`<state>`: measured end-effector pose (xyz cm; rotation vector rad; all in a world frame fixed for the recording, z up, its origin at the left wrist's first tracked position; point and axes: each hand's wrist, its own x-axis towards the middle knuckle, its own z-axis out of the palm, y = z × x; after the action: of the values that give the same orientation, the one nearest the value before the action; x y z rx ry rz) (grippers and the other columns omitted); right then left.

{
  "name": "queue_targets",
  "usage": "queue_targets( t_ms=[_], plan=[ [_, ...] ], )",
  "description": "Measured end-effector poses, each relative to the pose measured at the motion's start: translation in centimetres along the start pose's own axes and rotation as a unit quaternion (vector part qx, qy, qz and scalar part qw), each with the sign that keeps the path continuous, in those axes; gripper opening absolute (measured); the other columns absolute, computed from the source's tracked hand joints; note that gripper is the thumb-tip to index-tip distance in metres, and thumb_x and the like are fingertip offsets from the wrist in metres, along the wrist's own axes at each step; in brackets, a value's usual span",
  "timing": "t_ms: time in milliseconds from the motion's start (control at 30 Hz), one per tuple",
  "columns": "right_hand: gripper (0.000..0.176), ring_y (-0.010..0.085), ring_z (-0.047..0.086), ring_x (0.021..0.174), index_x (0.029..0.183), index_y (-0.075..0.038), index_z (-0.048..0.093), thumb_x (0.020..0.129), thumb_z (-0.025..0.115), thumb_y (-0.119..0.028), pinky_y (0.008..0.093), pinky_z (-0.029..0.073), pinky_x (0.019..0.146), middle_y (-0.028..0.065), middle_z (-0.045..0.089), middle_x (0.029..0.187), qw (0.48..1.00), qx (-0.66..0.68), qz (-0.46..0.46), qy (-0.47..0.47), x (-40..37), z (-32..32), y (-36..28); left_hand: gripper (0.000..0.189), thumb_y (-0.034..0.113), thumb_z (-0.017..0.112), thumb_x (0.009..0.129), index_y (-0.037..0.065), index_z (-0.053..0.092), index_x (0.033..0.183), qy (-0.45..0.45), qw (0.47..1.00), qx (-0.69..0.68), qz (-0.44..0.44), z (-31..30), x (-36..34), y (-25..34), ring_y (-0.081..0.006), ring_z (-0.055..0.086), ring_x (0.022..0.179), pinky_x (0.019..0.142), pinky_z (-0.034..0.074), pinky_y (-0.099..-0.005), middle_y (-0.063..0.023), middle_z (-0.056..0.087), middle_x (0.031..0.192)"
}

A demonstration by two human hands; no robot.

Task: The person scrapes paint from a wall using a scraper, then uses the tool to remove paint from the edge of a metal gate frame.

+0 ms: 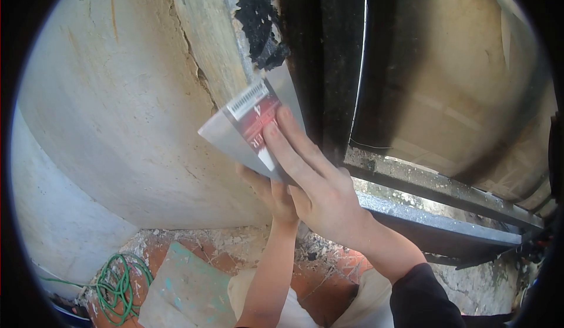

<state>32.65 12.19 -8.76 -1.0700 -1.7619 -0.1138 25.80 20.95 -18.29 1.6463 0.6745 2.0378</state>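
A wide putty knife (218, 135) with a red barcode label marked 4" sits tilted against a door post. My right hand (329, 196) presses two stretched fingers flat on the blade, its other fingers curled below; the handle is hidden by the hands. My left hand (279, 198) is closed low by the blade, partly behind the knife and my right hand, and seems to hold it from underneath. Just above the blade's upper corner, a patch of black flaking paint (258, 25) clings to the post (235, 52), with paler bare surface around it.
A pale, cracked wall (117, 110) stands on the left. To the right are a dark panel (338, 52) and a grey metal rail (440, 219). Below lie a coiled green cord (120, 287), a paint-stained board (185, 287) and red floor tiles (326, 298) strewn with debris.
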Motion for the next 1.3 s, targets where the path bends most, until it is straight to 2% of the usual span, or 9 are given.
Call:
queue_targets(
  t_ms=[33, 100, 167, 267, 300, 333, 367, 633, 1300],
  plan=[
    [0.066, 0.0403, 0.06, 0.114, 0.141, -0.006, 0.049, 0.079, 0.059, 0.011, 0.036, 0.059, 0.078, 0.0232, 0.038, 0.15, 1.0, 0.003, -0.001, 0.007, 0.1, 0.1, -0.1, 0.072, 0.052, 0.035, 0.101, -0.004, 0.027, 0.145, -0.019, 0.986, 0.136, 0.096, -0.4, -0.2, -1.2, -0.0358, 0.043, 0.13, 0.104, 0.038, -0.0449, -0.0231, 0.038, 0.14],
    [0.066, 0.0407, 0.059, 0.115, 0.142, -0.006, 0.048, 0.079, 0.06, 0.011, 0.0365, 0.059, 0.08, 0.023, 0.038, 0.15, 1.0, 0.007, -0.001, 0.015, -0.4, 0.5, 0.2, 0.072, 0.053, 0.038, 0.1, -0.004, 0.027, 0.144, -0.021, 0.998, 0.04, 0.052, -0.5, -0.6, -1.8, -0.0353, 0.042, 0.13, 0.104, 0.038, -0.0447, -0.0229, 0.036, 0.14],
    [0.072, 0.0241, 0.069, 0.083, 0.144, -0.011, 0.047, 0.076, 0.062, 0.007, 0.0264, 0.055, 0.054, 0.0146, 0.041, 0.151, 0.998, -0.027, -0.042, 0.037, -2.0, 1.4, 1.5, 0.073, 0.053, 0.04, 0.1, -0.004, 0.027, 0.143, -0.022, 0.998, -0.059, 0.012, -0.6, -0.6, -2.0, -0.0348, 0.041, 0.131, 0.104, 0.038, -0.0444, -0.0226, 0.035, 0.141],
    [0.072, 0.0255, 0.069, 0.084, 0.144, -0.011, 0.047, 0.076, 0.06, 0.009, 0.0268, 0.056, 0.055, 0.0149, 0.041, 0.151, 0.999, 0.007, -0.017, 0.05, -0.4, 0.6, 0.4, 0.073, 0.053, 0.044, 0.099, -0.003, 0.025, 0.141, -0.063, 0.996, 0.018, -0.057, -0.9, -0.6, -2.1, -0.0338, 0.04, 0.131, 0.105, 0.036, -0.0459, -0.0224, 0.034, 0.142],
    [0.072, 0.0255, 0.069, 0.084, 0.144, -0.011, 0.047, 0.076, 0.06, 0.009, 0.0268, 0.056, 0.055, 0.0149, 0.041, 0.151, 0.999, 0.007, -0.017, 0.049, -0.2, 0.4, 0.2, 0.075, 0.054, 0.045, 0.098, -0.004, 0.024, 0.141, -0.078, 0.986, 0.147, 0.033, -0.8, 0.1, -2.4, -0.0333, 0.042, 0.13, 0.105, 0.036, -0.046, -0.0226, 0.036, 0.141],
    [0.071, 0.034, 0.061, 0.103, 0.143, -0.009, 0.047, 0.077, 0.06, 0.011, 0.0325, 0.056, 0.072, 0.019, 0.039, 0.151, 0.999, 0.013, -0.001, 0.033, -0.1, 0.2, 0.0, 0.076, 0.054, 0.046, 0.097, -0.004, 0.023, 0.14, -0.092, 0.95, 0.273, 0.121, -0.9, 0.5, -2.4, -0.0327, 0.044, 0.128, 0.105, 0.036, -0.0461, -0.0227, 0.038, 0.14],
    [0.069, 0.0426, 0.054, 0.121, 0.142, -0.007, 0.048, 0.077, 0.06, 0.012, 0.0382, 0.055, 0.089, 0.0231, 0.037, 0.151, 1.0, 0.018, 0.013, 0.018, 0.1, 0.1, -0.1, 0.075, 0.054, 0.045, 0.097, -0.004, 0.023, 0.14, -0.036, 0.988, 0.147, 0.04, -0.4, 0.2, -1.8, -0.0316, 0.043, 0.128, 0.106, 0.035, -0.0462, -0.0222, 0.039, 0.137],
    [0.072, 0.0418, 0.055, 0.12, 0.145, -0.007, 0.044, 0.077, 0.058, 0.013, 0.0361, 0.057, 0.086, 0.0228, 0.038, 0.15, 0.999, 0.007, 0.03, 0.025, 0.0, 0.4, -0.9, 0.072, 0.052, 0.047, 0.097, -0.002, 0.026, 0.139, 0.015, 0.999, -0.006, 0.051, 0.2, 1.4, 0.2, -0.0337, 0.039, 0.13, 0.109, 0.029, -0.048, -0.0211, 0.037, 0.139],
    [0.063, 0.0418, 0.052, 0.126, 0.142, -0.002, 0.047, 0.082, 0.057, 0.013, 0.0369, 0.053, 0.094, 0.0261, 0.039, 0.148, 1.0, 0.006, 0.02, 0.012, -0.6, 0.9, -0.7, 0.069, 0.047, 0.054, 0.096, -0.002, 0.028, 0.137, 0.005, 0.99, 0.072, 0.123, -0.2, 1.0, -1.2, -0.0335, 0.045, 0.124, 0.104, 0.034, -0.0472, -0.0184, 0.04, 0.133]
  ],
)
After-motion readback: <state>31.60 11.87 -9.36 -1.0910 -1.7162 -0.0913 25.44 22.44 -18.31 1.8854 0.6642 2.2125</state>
